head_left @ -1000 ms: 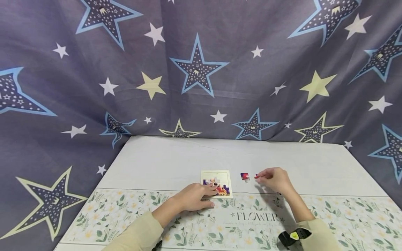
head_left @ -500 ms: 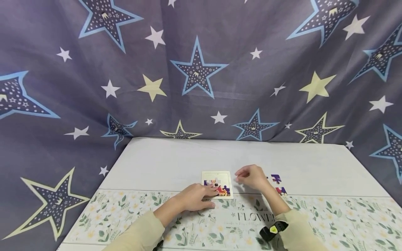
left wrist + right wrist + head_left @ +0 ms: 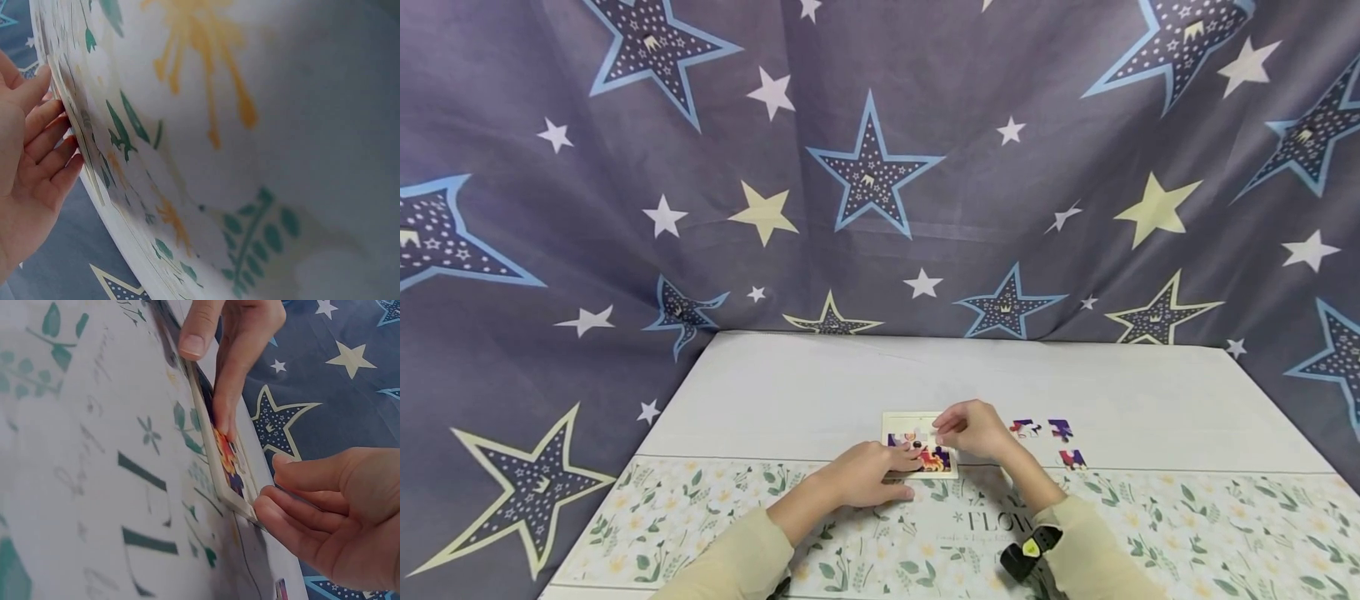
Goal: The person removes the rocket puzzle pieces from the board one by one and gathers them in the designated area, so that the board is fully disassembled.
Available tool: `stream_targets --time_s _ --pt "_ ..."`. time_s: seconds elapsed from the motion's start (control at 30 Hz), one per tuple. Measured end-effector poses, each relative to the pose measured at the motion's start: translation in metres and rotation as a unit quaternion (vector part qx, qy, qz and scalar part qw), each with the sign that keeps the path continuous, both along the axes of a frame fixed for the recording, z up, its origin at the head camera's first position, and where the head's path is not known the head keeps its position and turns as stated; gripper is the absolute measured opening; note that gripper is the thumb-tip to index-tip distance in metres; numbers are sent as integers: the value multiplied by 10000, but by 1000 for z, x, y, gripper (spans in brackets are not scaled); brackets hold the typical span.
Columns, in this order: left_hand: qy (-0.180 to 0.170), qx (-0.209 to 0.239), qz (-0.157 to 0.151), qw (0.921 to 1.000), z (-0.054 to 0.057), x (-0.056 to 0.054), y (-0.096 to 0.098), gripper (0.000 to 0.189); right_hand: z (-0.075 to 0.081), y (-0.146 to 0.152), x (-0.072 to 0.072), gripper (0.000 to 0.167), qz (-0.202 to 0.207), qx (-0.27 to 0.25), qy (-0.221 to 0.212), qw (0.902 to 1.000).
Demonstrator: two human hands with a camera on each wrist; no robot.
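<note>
A small square jigsaw puzzle tray (image 3: 919, 414) with a cream rim lies in the middle of the table, its lower part filled with purple, red and orange pieces. My left hand (image 3: 868, 473) reaches in from the left, extended fingers resting on the fitted pieces and thumb by the near edge. My right hand (image 3: 976, 429) is at the tray's right side, thumb and index fingertips close together over the rim. I cannot tell whether a piece sits between them. In the right wrist view that hand (image 3: 340, 512) is beside the tray's corner (image 3: 240, 506).
To the right lie loose jigsaw pieces: a purple, red and white one (image 3: 1026, 428), a purple one (image 3: 1061, 430) and a red and purple one (image 3: 1072, 458). A floral runner lettered FLOWER (image 3: 992, 522) covers the table's front. Star-patterned fabric (image 3: 880, 250) hangs behind.
My right hand has moved left from the loose pieces to the tray's right side, uncovering pieces on the right. The left hand has stayed on the tray.
</note>
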State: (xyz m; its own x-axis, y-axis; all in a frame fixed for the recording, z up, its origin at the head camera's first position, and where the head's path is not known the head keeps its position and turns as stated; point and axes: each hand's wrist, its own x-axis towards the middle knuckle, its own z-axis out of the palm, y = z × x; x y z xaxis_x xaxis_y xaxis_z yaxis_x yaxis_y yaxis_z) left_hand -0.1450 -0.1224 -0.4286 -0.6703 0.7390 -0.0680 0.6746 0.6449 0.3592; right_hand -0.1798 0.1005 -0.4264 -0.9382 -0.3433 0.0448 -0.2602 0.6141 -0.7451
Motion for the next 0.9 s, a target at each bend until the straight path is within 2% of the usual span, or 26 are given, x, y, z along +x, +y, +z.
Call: stream_targets --time_s 0.13,0.23,0.37,0.6,0.9 --pt "-12 -26 13 10000 0 1 0 46 -3 -3 1 17 335 37 -40 9994" --pt "29 -75 24 10000 1 1 -1 46 -2 -7 1 20 428 182 -153 9988" --pt "19 -87 36 10000 2 1 0 46 -1 -15 3 22 323 468 -112 9983" --pt "-24 -142 52 9999 4 2 3 47 -4 -26 6 16 -25 899 420 9951" --pt "31 -77 32 10000 2 0 0 45 -3 -30 1 16 -173 1066 205 9939"
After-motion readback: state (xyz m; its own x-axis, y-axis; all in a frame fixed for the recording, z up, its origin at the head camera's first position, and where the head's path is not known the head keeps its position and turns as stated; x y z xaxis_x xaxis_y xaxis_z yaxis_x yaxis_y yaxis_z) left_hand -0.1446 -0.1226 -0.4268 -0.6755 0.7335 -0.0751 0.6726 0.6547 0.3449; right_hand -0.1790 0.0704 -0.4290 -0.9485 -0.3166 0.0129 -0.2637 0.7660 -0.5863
